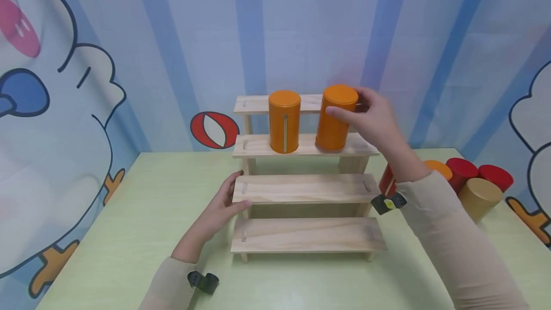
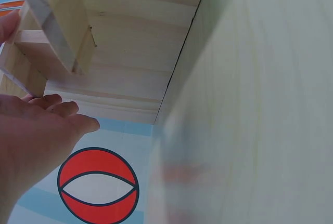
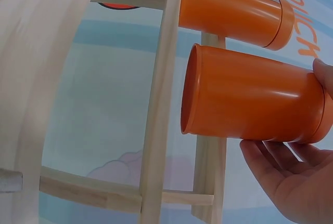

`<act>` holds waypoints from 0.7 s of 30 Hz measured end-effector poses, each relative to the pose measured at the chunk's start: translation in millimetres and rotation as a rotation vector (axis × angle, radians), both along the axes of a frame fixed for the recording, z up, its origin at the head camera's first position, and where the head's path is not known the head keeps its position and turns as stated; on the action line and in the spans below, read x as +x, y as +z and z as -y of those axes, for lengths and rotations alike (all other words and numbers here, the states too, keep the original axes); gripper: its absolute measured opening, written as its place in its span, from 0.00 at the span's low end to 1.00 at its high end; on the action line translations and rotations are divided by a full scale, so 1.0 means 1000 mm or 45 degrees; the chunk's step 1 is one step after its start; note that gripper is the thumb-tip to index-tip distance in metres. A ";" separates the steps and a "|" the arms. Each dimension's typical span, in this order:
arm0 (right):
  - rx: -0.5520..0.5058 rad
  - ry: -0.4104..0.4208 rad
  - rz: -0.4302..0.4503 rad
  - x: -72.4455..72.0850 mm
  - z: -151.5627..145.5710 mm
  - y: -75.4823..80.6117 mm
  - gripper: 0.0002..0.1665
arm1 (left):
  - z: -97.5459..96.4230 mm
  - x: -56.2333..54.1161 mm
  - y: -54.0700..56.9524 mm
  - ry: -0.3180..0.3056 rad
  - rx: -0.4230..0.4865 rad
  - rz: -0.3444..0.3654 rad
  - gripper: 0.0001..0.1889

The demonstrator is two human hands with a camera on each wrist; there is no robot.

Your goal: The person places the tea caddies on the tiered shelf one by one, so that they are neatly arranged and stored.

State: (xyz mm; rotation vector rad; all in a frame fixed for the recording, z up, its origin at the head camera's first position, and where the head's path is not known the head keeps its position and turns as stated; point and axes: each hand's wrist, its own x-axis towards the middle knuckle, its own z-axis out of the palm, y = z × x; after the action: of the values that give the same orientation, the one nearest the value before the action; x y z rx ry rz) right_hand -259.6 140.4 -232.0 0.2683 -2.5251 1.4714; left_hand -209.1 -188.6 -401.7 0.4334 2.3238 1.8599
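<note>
My right hand (image 1: 379,116) grips an orange canister (image 1: 337,121) near its lid, thumb in front and fingers behind. The canister tilts slightly over the second-highest step of a tiered wooden display rack (image 1: 301,189); its underside (image 3: 190,89) shows in the right wrist view. To its left on that step stands another orange canister (image 1: 284,121), upright, with a pale vertical strip down its front. My left hand (image 1: 219,209) holds the left end of a lower step, its thumb at the board's front and its fingers (image 2: 62,108) around the side.
On the table (image 1: 172,224), right of the rack, stand a gold canister (image 1: 479,197), red canisters (image 1: 462,171) and an orange-lidded one (image 1: 439,169), partly hidden by my right arm. A striped blue cartoon backdrop (image 1: 206,37) rises close behind the rack.
</note>
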 end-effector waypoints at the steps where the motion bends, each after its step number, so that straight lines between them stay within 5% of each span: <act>1: 0.003 0.000 0.004 -0.001 0.001 0.000 0.49 | 0.000 0.000 0.000 -0.002 0.002 0.000 0.44; 21: 0.034 0.037 0.031 -0.006 0.011 -0.003 0.46 | 0.000 0.000 -0.001 -0.008 -0.015 -0.018 0.44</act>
State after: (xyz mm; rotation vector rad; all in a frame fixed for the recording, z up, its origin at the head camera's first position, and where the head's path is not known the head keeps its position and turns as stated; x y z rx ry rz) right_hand -265.1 129.2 -234.6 0.2946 -2.5718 1.4611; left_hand -208.7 -188.3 -402.6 0.4539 2.3384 1.8456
